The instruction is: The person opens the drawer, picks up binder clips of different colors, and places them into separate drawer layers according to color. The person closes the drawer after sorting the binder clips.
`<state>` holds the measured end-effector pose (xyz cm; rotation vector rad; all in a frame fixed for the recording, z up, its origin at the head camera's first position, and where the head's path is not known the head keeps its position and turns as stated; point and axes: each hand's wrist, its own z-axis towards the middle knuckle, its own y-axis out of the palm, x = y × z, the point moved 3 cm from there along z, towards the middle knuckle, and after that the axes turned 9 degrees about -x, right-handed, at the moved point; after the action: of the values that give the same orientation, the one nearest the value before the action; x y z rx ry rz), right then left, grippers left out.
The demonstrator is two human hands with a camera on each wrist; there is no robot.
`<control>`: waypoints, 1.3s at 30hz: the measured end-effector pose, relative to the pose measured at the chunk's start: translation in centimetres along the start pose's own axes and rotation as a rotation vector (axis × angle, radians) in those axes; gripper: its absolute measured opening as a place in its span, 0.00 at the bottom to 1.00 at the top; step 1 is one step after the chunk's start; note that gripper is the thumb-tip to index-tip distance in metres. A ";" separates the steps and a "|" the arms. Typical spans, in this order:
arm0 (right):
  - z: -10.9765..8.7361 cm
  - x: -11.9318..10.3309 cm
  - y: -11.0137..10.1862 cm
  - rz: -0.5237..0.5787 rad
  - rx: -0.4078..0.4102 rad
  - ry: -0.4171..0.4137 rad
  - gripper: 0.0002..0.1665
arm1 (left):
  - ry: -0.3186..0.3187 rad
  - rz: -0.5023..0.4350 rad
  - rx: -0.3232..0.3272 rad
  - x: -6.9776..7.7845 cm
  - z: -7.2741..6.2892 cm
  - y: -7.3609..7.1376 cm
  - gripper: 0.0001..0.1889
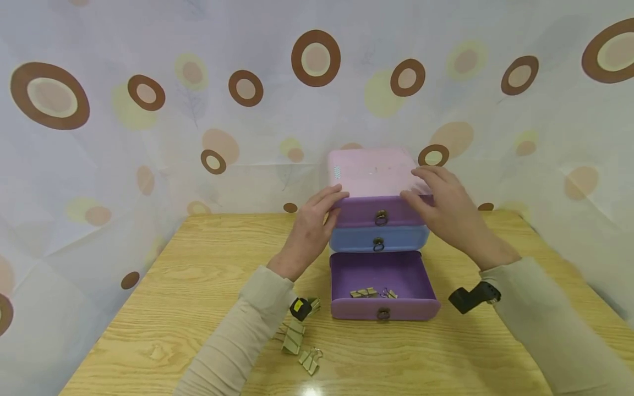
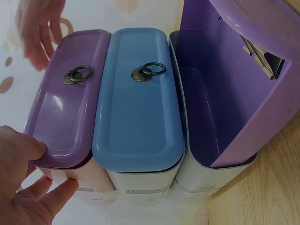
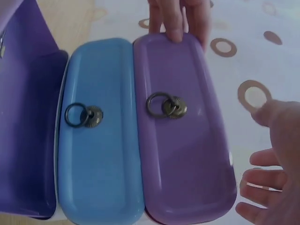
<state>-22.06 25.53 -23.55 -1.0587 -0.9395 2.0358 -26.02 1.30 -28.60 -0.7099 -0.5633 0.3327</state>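
A small chest with a pink top has three drawers. The purple top drawer and blue middle drawer are closed, each with a bronze ring pull. The purple bottom drawer is pulled out, with gold binder clips inside. My left hand rests at the upper left corner; in the left wrist view its thumb touches the top drawer's edge while fingers lie along the chest's side. At the upper right corner is my right hand, fingers spread, beside the top drawer in the right wrist view, holding nothing.
Several more gold binder clips lie on the wooden table, left of the open drawer and partly behind my left sleeve. Behind the table hangs a pale cloth with brown rings.
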 end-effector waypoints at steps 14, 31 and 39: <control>1.5 2.0 2.0 -0.116 -0.278 0.150 0.50 | -0.019 -0.043 -0.024 0.1 -0.1 0.1 0.19; 2.3 1.4 3.3 -0.109 -0.255 0.165 0.49 | -0.127 -0.115 -0.108 -0.9 -1.5 -0.6 0.28; 2.4 1.2 3.1 -0.118 -0.254 0.173 0.50 | -0.278 -0.205 -0.164 -1.8 -4.2 -1.9 0.30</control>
<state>-25.39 24.13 -25.58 -1.2591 -1.1613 1.7310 -24.76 -3.09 -30.59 -0.7609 -0.9286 0.1953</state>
